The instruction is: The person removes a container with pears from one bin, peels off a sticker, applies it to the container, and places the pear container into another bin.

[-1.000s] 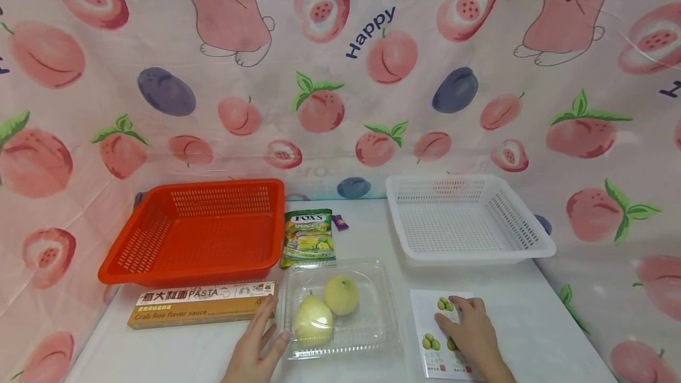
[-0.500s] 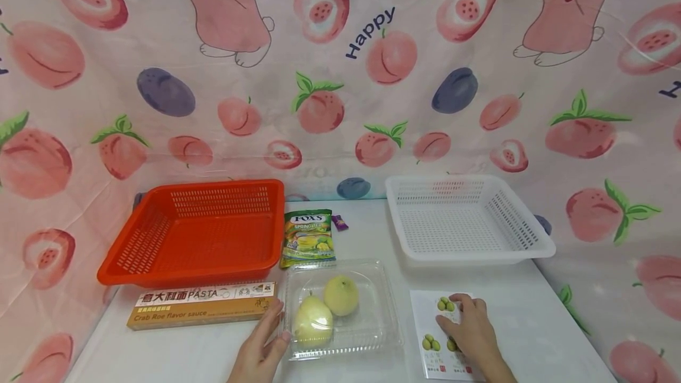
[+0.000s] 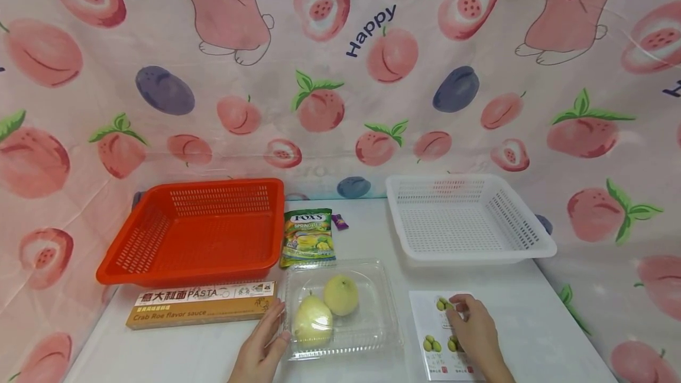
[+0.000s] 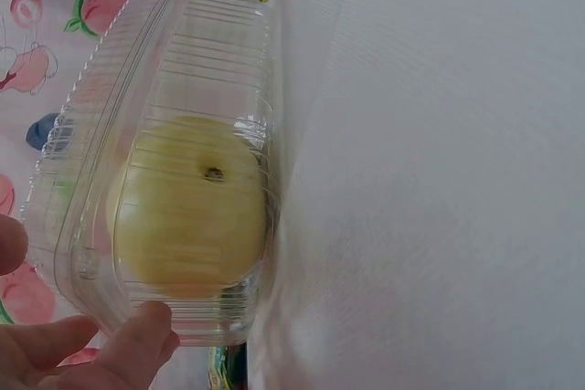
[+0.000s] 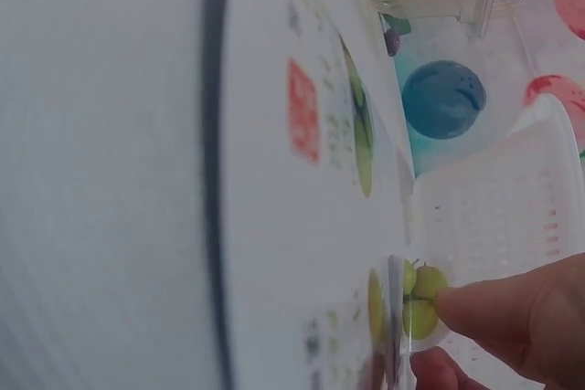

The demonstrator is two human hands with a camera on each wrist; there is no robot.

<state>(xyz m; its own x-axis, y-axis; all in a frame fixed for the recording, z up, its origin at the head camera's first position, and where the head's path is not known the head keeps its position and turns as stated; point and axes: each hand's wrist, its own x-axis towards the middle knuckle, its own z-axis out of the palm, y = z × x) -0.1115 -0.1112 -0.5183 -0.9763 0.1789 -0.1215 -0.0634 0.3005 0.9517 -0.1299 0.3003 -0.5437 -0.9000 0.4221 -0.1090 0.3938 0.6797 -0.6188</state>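
A clear plastic clamshell box [image 3: 367, 324] with two pale yellow-green pears [image 3: 313, 319] inside lies on the white table, its lid down. My left hand [image 3: 258, 344] rests against the box's left side; in the left wrist view a finger [image 4: 137, 340] touches the ridged plastic wall. To the right lies a white sticker sheet [image 3: 420, 318] printed with green fruit. Above it, my right hand [image 3: 477, 333] pinches a fruit sticker [image 5: 420, 319] between thumb and finger, lifted from the sheet at its edge. Whether it is wholly off the sheet is hard to tell.
A red basket [image 3: 186, 270] stands at the back left, a white basket [image 3: 473, 255] at the back right. In front of the red one lies a pasta box [image 3: 202, 306]. Behind the clamshell are a green candy bag [image 3: 308, 238] and a small purple packet [image 3: 339, 221].
My right thumb and finger have come together on a sticker and raised it a little from the sheet. My left hand has drawn its fingers slightly in beside the box.
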